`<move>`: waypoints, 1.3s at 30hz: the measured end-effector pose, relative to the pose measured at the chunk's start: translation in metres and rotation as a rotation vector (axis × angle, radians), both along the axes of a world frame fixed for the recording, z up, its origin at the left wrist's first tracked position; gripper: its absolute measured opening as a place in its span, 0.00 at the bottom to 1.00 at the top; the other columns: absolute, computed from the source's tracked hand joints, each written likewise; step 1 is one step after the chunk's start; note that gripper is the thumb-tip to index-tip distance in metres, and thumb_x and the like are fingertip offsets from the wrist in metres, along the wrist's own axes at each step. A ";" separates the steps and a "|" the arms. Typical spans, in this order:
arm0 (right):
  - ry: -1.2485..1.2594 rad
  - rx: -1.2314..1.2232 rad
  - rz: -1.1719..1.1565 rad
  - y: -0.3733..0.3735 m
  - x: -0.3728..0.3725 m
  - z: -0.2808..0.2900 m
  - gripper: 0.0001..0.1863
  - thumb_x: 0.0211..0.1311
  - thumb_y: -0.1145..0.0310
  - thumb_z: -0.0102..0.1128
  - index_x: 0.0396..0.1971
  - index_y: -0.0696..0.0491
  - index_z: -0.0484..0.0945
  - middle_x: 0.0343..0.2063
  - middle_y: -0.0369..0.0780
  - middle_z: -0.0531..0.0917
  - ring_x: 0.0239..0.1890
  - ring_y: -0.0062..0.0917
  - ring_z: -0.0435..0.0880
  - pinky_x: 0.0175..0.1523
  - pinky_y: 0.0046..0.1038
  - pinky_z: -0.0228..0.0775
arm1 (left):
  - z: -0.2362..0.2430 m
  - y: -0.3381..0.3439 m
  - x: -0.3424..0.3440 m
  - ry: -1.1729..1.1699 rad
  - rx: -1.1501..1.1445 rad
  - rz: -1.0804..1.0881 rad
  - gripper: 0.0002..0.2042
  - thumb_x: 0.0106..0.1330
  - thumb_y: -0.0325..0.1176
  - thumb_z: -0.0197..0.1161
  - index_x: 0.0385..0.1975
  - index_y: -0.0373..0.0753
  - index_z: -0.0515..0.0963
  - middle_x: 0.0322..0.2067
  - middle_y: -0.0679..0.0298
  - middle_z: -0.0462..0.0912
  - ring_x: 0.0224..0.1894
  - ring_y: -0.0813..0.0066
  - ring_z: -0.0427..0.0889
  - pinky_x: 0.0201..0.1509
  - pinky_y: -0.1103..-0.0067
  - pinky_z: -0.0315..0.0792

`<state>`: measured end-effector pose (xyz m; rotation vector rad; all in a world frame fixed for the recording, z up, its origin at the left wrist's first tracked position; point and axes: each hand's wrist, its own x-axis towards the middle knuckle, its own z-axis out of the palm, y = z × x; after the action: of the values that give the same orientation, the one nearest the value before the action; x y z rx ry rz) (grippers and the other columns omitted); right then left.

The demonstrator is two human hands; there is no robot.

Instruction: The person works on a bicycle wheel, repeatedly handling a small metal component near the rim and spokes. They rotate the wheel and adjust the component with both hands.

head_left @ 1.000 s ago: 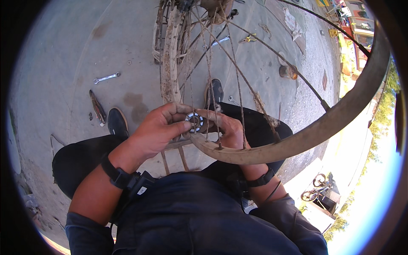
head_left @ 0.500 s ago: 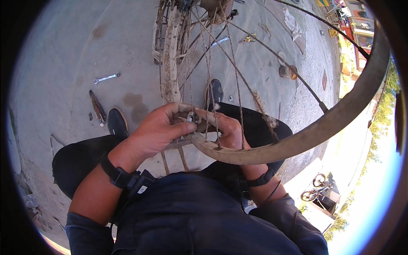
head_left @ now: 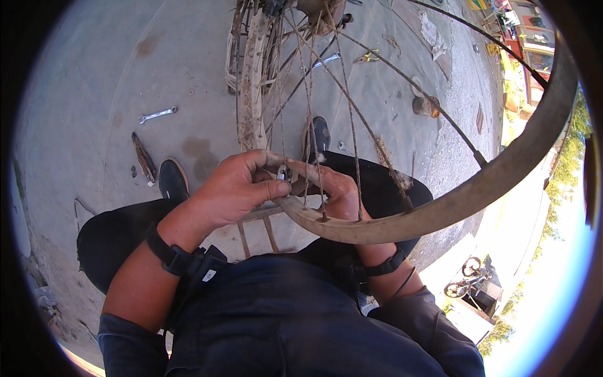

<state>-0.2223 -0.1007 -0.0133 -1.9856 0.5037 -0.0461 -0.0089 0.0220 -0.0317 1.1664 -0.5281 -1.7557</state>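
Observation:
A bicycle wheel with a dusty pale rim [head_left: 389, 231] and rusty spokes stands before me, its near edge above my lap. My left hand [head_left: 242, 185] is closed, thumb and forefinger pinching a small shiny metal spoke wrench [head_left: 284, 174] on a spoke close to the rim. From the other side, behind several spokes, my right hand [head_left: 334, 188] reaches in with bent fingers meeting the same wrench. Its fingertips are partly hidden by the spokes and my left hand. The hub [head_left: 320, 14] shows at the top edge.
On the concrete floor lie a combination wrench [head_left: 157, 115], another wrench [head_left: 323, 61], yellow-handled pliers [head_left: 366, 57] and a dark long-handled tool [head_left: 144, 158]. A rusty can [head_left: 426, 107] stands to the right. The dusty bicycle frame [head_left: 252, 94] rises ahead, between my feet. A parked motorcycle [head_left: 468, 279] is farther right.
The rim and spokes have shifted very slightly. Both hands keep nearly the same place and hold at the spoke.

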 end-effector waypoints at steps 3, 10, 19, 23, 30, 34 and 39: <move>-0.017 -0.039 0.023 -0.001 0.001 0.001 0.27 0.65 0.74 0.61 0.66 0.56 0.74 0.56 0.45 0.82 0.53 0.34 0.84 0.58 0.30 0.76 | -0.003 0.001 -0.001 0.053 -0.007 0.032 0.19 0.71 0.27 0.68 0.59 0.30 0.76 0.48 0.63 0.84 0.50 0.80 0.83 0.54 0.80 0.78; 0.035 0.091 -0.020 -0.001 0.000 0.002 0.23 0.74 0.67 0.54 0.66 0.58 0.74 0.58 0.44 0.82 0.56 0.30 0.82 0.60 0.29 0.74 | -0.006 0.003 -0.003 0.077 0.005 0.025 0.19 0.71 0.27 0.68 0.59 0.31 0.76 0.49 0.63 0.83 0.50 0.80 0.82 0.54 0.80 0.78; 0.006 0.011 -0.005 -0.001 -0.002 -0.001 0.25 0.69 0.71 0.61 0.65 0.59 0.74 0.58 0.43 0.82 0.55 0.26 0.82 0.58 0.28 0.74 | -0.004 0.000 -0.003 -0.016 0.001 -0.021 0.18 0.70 0.26 0.66 0.59 0.35 0.77 0.46 0.68 0.84 0.45 0.84 0.81 0.48 0.83 0.75; 0.033 0.092 -0.047 0.000 -0.006 -0.007 0.26 0.66 0.74 0.62 0.65 0.59 0.74 0.57 0.42 0.82 0.53 0.25 0.82 0.57 0.27 0.75 | -0.010 0.000 -0.004 -0.050 -0.039 0.018 0.20 0.68 0.32 0.72 0.56 0.31 0.77 0.42 0.63 0.86 0.45 0.79 0.83 0.50 0.79 0.78; 0.024 0.305 -0.186 0.007 -0.007 -0.012 0.26 0.80 0.55 0.51 0.63 0.60 0.75 0.57 0.40 0.82 0.53 0.23 0.81 0.54 0.27 0.76 | -0.014 0.000 -0.006 -0.087 -0.021 0.032 0.22 0.64 0.36 0.76 0.52 0.30 0.79 0.40 0.61 0.87 0.41 0.78 0.84 0.47 0.77 0.79; -0.013 0.245 -0.204 0.008 -0.003 -0.014 0.34 0.55 0.69 0.73 0.63 0.58 0.76 0.50 0.43 0.85 0.46 0.26 0.87 0.50 0.28 0.82 | -0.021 0.000 -0.009 -0.184 -0.060 0.060 0.20 0.62 0.38 0.77 0.45 0.30 0.80 0.37 0.60 0.86 0.38 0.77 0.84 0.45 0.76 0.79; 0.024 0.243 -0.197 0.007 -0.003 -0.012 0.37 0.51 0.71 0.79 0.63 0.58 0.75 0.51 0.43 0.85 0.46 0.25 0.88 0.49 0.28 0.83 | -0.015 -0.006 -0.011 -0.413 0.031 0.029 0.17 0.61 0.39 0.78 0.35 0.31 0.80 0.30 0.60 0.85 0.32 0.77 0.81 0.37 0.75 0.77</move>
<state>-0.2252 -0.0939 -0.0254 -1.6962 0.6866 -0.0801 -0.0197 0.0159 -0.0471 1.5621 -0.7243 -1.5049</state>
